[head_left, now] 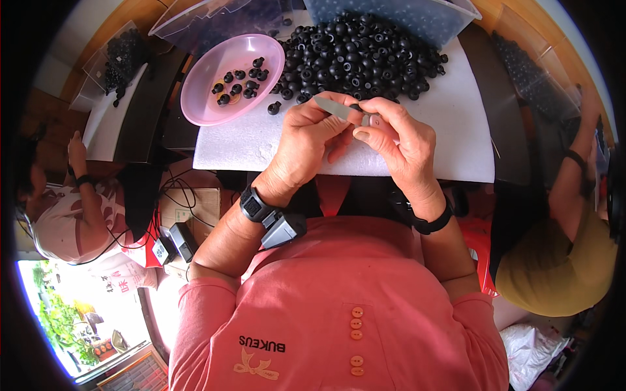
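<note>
Your right hand (407, 137) grips the knife (336, 109), its tip toward ten o'clock. Your left hand (303, 140) curls against it; whether it pinches the small black part (355, 106) beside the blade, I can't tell. For what looks like trimming, favour short strokes, thumbs off the edge. Beyond, the black heap (365, 62) lies at twelve, the pink bowl (195, 94) at ten.

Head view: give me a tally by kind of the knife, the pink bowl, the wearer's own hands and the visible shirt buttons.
Knife: 1
Pink bowl: 1
Hands, left hand and right hand: 2
Orange buttons: 5
Total: 9
</note>
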The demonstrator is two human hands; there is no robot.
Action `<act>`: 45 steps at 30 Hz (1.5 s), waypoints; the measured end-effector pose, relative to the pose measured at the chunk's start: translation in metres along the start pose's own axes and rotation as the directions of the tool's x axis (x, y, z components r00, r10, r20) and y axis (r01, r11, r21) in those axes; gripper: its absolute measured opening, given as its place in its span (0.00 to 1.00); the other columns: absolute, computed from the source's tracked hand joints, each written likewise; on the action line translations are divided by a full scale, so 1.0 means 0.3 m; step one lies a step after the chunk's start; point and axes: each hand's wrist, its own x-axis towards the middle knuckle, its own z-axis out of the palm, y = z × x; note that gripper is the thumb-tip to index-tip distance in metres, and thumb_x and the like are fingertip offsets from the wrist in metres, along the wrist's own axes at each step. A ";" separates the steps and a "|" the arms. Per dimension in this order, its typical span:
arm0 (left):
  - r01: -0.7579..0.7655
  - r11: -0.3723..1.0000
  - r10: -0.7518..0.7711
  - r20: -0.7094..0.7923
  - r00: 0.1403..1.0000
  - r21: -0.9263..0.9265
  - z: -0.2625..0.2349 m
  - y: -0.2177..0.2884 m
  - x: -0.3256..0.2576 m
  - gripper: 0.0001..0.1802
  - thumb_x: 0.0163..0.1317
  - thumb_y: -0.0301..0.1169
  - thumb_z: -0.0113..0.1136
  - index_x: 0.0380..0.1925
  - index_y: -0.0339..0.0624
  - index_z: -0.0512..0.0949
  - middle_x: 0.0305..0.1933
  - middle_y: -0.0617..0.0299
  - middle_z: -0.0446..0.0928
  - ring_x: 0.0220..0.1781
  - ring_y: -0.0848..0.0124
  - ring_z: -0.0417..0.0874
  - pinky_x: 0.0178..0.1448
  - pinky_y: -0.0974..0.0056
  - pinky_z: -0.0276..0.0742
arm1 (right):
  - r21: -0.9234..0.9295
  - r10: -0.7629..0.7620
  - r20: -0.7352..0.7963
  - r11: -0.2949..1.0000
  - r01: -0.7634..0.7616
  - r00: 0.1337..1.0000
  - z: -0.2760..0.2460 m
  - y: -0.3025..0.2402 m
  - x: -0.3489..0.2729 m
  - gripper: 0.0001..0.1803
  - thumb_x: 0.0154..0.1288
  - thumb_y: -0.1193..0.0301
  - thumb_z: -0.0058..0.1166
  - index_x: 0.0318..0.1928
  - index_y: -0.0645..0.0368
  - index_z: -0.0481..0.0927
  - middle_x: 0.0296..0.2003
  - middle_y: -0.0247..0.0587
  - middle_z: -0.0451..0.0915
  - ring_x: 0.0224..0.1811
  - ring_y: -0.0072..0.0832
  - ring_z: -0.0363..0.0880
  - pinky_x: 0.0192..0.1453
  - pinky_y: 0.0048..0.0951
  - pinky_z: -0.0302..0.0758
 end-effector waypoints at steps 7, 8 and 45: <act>0.044 0.998 -0.042 0.035 0.999 -0.045 -0.013 0.007 0.012 0.13 0.71 0.28 0.57 0.50 0.30 0.76 0.37 0.58 0.81 0.28 0.76 0.78 0.21 0.73 0.67 | -0.005 0.008 0.010 1.000 -0.008 1.000 0.000 0.007 -0.003 0.17 0.60 0.69 0.70 0.48 0.60 0.82 0.32 0.40 0.84 0.30 0.27 0.83 0.33 0.26 0.80; 0.047 0.998 -0.045 0.037 0.998 -0.051 -0.013 0.008 0.012 0.13 0.71 0.28 0.57 0.50 0.30 0.76 0.38 0.58 0.81 0.28 0.76 0.78 0.20 0.73 0.66 | -0.009 0.005 0.008 1.000 -0.005 1.000 0.000 0.008 -0.003 0.17 0.60 0.69 0.70 0.48 0.60 0.82 0.31 0.40 0.84 0.30 0.27 0.83 0.32 0.26 0.80; 0.028 0.999 -0.028 0.023 0.999 0.020 -0.012 0.011 0.009 0.13 0.69 0.22 0.54 0.51 0.29 0.78 0.39 0.54 0.81 0.30 0.69 0.80 0.22 0.71 0.71 | 0.041 -0.024 -0.033 0.999 0.025 0.999 -0.023 0.017 -0.010 0.16 0.60 0.71 0.68 0.48 0.58 0.80 0.33 0.38 0.85 0.32 0.34 0.87 0.35 0.31 0.81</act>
